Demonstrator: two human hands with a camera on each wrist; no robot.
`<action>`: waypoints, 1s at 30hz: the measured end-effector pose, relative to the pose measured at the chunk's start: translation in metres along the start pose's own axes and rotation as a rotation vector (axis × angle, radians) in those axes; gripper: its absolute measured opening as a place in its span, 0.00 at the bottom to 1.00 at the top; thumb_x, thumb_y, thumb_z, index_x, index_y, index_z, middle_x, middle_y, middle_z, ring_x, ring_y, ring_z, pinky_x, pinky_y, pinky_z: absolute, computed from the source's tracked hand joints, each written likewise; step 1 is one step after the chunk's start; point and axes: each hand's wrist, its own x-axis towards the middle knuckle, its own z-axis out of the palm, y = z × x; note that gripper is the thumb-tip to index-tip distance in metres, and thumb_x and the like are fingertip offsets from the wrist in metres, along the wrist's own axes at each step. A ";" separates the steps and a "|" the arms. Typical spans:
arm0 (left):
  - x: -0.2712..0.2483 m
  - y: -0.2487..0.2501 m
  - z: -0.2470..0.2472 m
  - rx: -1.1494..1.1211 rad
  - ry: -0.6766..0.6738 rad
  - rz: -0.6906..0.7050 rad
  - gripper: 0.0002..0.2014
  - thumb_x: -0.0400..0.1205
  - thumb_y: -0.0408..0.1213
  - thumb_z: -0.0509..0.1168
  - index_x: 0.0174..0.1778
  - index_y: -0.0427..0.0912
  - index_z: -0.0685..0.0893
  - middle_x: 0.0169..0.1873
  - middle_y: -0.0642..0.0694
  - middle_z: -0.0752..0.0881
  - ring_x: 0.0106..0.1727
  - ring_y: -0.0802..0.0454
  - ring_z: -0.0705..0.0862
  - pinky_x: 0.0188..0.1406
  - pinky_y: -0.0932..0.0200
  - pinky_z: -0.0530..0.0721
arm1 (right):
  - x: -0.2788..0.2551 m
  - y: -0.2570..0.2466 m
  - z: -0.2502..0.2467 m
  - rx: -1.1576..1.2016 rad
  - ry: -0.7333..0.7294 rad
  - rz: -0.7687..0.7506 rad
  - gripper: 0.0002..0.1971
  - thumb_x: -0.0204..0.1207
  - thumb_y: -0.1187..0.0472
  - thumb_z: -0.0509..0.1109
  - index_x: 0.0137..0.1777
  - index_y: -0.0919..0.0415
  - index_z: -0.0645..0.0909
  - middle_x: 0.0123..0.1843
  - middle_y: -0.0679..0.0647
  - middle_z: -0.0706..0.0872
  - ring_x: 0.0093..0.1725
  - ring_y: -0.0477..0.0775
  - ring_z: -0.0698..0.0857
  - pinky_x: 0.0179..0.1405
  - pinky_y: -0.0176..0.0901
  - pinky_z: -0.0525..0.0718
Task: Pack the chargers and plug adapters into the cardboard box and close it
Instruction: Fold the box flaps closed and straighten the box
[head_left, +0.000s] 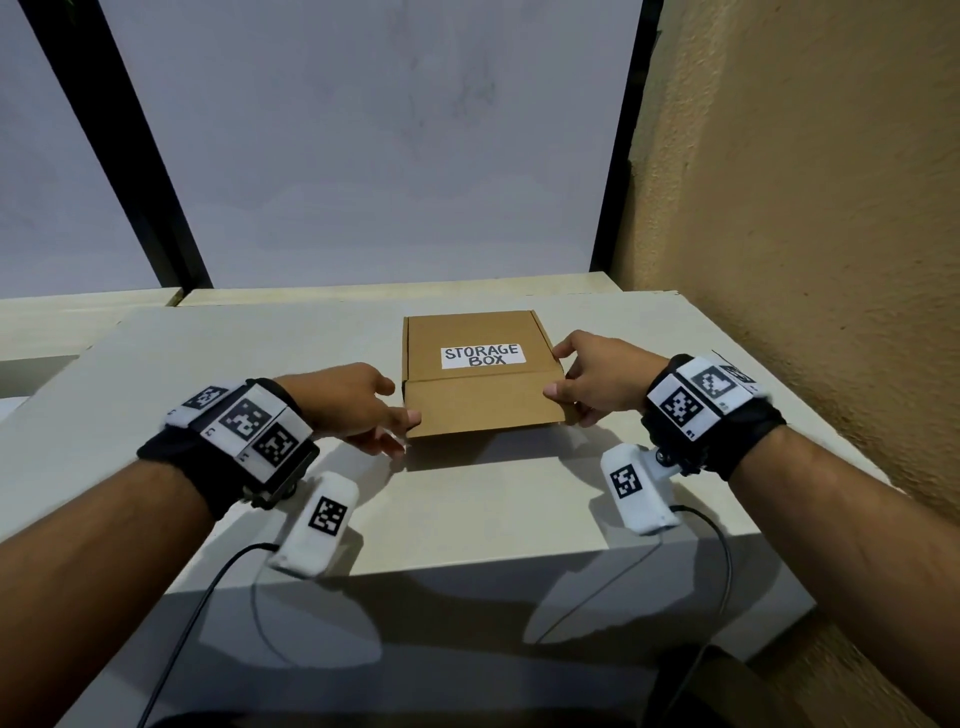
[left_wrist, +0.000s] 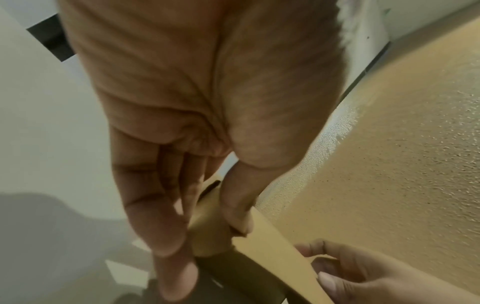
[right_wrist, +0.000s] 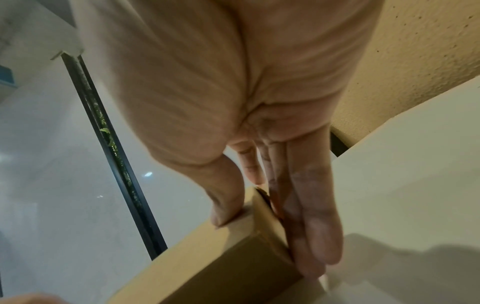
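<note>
A brown cardboard box (head_left: 483, 400) with a white "STORAGE BOX" label (head_left: 481, 356) lies on the pale table, its lid down. My left hand (head_left: 402, 431) is at the front left corner: the thumb (left_wrist: 240, 224) presses on the top edge and straight fingers (left_wrist: 161, 226) lie along the left wall of the box (left_wrist: 272, 246). My right hand (head_left: 569, 402) mirrors it at the front right corner, thumb (right_wrist: 223, 214) on the lid edge and straight fingers (right_wrist: 319, 236) flat against the side of the box (right_wrist: 207, 267). No chargers or plug adapters show.
The table (head_left: 467, 509) ends close to me, with its right side along a rough tan wall (head_left: 805, 260). Frosted window panes (head_left: 363, 156) in black frames stand behind the box. Cables (head_left: 722, 561) hang from both wrist cameras over the table's near edge.
</note>
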 end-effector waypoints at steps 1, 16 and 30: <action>0.000 0.001 0.000 -0.008 -0.017 0.009 0.34 0.79 0.39 0.69 0.79 0.34 0.63 0.48 0.38 0.90 0.44 0.47 0.91 0.34 0.63 0.89 | 0.000 0.000 0.000 0.010 0.001 0.001 0.24 0.79 0.57 0.71 0.71 0.59 0.66 0.48 0.61 0.90 0.46 0.61 0.92 0.49 0.55 0.91; 0.017 -0.001 -0.014 0.735 0.239 0.282 0.58 0.62 0.61 0.76 0.83 0.53 0.48 0.82 0.51 0.57 0.79 0.47 0.64 0.76 0.47 0.67 | 0.016 -0.001 -0.017 -0.579 0.013 -0.229 0.52 0.61 0.45 0.82 0.83 0.54 0.60 0.86 0.51 0.57 0.82 0.56 0.65 0.78 0.51 0.66; 0.020 0.025 -0.009 1.276 0.411 0.375 0.41 0.55 0.76 0.67 0.59 0.53 0.80 0.50 0.53 0.81 0.50 0.51 0.82 0.53 0.53 0.74 | 0.025 -0.017 -0.011 -0.678 0.088 -0.261 0.46 0.52 0.40 0.85 0.71 0.57 0.78 0.64 0.52 0.81 0.64 0.56 0.78 0.64 0.51 0.79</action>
